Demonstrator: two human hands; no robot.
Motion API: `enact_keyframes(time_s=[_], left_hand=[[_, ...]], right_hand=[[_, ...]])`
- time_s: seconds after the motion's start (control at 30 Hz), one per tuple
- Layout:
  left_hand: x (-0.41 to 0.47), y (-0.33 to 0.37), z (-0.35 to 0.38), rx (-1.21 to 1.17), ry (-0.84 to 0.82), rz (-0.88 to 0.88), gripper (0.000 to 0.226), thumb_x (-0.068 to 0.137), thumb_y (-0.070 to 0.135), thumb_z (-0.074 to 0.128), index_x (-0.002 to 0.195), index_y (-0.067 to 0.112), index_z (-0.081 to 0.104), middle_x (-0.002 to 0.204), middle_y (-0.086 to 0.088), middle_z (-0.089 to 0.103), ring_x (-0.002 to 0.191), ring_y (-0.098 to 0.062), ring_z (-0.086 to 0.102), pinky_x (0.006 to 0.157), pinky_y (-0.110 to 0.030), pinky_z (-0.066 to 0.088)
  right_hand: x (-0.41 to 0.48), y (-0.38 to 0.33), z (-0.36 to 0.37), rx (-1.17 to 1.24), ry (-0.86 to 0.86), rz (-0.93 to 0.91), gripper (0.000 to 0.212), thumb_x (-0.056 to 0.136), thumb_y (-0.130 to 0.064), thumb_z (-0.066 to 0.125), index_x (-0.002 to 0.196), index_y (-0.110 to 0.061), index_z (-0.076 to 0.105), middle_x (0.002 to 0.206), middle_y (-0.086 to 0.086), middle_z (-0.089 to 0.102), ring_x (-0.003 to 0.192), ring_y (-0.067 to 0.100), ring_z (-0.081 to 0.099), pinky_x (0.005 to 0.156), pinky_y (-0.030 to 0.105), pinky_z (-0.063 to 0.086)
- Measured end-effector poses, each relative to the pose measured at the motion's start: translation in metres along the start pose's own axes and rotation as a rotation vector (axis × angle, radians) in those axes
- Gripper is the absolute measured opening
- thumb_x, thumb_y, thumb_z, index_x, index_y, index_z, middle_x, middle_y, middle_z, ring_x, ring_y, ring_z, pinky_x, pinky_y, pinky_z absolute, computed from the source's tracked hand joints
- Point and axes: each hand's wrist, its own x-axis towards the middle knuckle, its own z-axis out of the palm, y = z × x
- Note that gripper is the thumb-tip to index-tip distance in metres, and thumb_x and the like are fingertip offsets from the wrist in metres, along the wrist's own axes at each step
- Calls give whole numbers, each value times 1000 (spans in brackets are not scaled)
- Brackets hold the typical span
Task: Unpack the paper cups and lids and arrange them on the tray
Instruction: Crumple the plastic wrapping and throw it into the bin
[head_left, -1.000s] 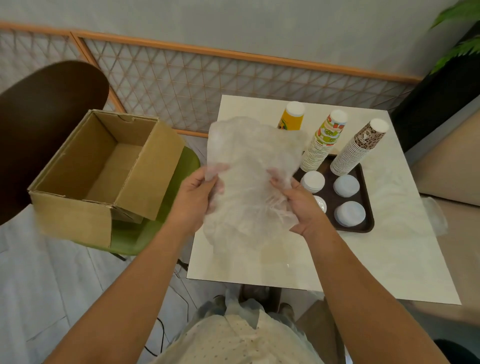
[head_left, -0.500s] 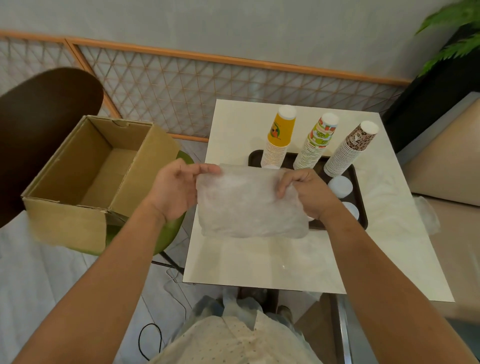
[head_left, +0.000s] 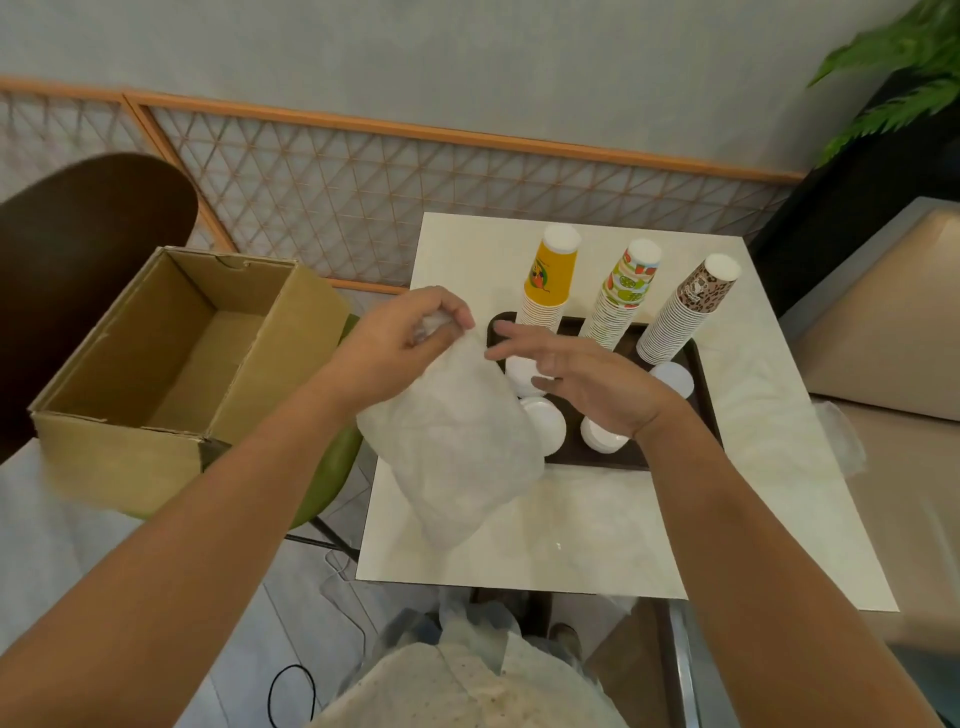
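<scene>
While the left hand (head_left: 410, 343) pinches a crumpled clear plastic bag (head_left: 457, 457), right hand (head_left: 587, 387) slack-fingered over the dark brown tray (head_left: 597, 461), packaging clean-up seems underway; next, discard the bag.

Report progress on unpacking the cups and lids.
Done: three cup stacks and white lids stand on the tray; the cardboard box looks empty. In hand: the left hand grips a crumpled plastic bag, right hand open. Left: probably just discarding that bag.
</scene>
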Motion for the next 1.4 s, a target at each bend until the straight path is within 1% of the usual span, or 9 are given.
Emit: enact_keyframes(time_s=[0.27,0.57,0.73,0.8,0.9,0.97,1.17,1.23,1.4], left_hand=[[23,21,-13,56,36,102,16,102,28,67,118,31,68,112,19,68,105,4,60,90,-20,46],[27,3,-28,7,159,-121,17,100,32,70,115,37,67,117,-1,65,92,12,55,73,0,36],[29,18,-22,69,-20,-95,31,98,37,71,127,43,62,124,0,66,110,3,57,98,-17,45],[33,31,-13,70,-87,-46,37,97,38,72,131,45,58,113,6,66,100,13,56,92,-24,49],[39,50,1,7,-178,1,47,93,37,78,133,48,55,98,8,68,58,-3,54,62,-26,53],[42,56,2,15,-226,15,58,86,47,82,135,54,51,106,8,70,65,-8,61,71,-31,56],[28,20,26,-712,-18,-357,83,77,76,68,149,39,47,143,4,62,127,-10,62,105,-35,49],[14,15,44,-1003,-138,-552,79,87,78,60,145,25,58,145,-5,63,130,-20,63,109,-44,48],[-20,21,84,-1174,-304,-736,63,95,55,62,140,13,64,140,-14,66,130,-29,64,113,-46,45]], right_hand=[[20,5,39,-15,-58,-5,34,99,-34,63,114,-9,79,128,7,73,133,23,60,123,50,34],[-18,57,24,69,-35,85,29,98,-37,68,104,-12,83,123,11,74,125,28,64,110,57,47],[-17,50,11,179,257,-89,36,95,-31,65,124,-12,68,143,5,63,134,29,57,114,60,43],[-9,39,18,105,268,-96,48,94,-37,68,138,-23,58,141,-2,64,134,21,59,112,52,47],[0,34,32,16,211,-29,41,98,-31,70,136,-18,63,127,3,73,122,22,68,106,46,52],[2,37,39,-28,239,13,24,99,-30,69,118,-16,75,112,9,78,109,31,73,99,52,56],[-1,44,39,356,424,-39,27,105,-7,57,108,-19,81,113,13,77,109,29,71,108,54,50],[-1,45,31,447,462,-63,25,104,-5,56,116,-13,76,121,15,74,118,31,69,110,50,49],[-8,54,18,493,474,-56,30,104,-2,53,132,-1,65,127,20,71,120,33,68,101,41,55]])
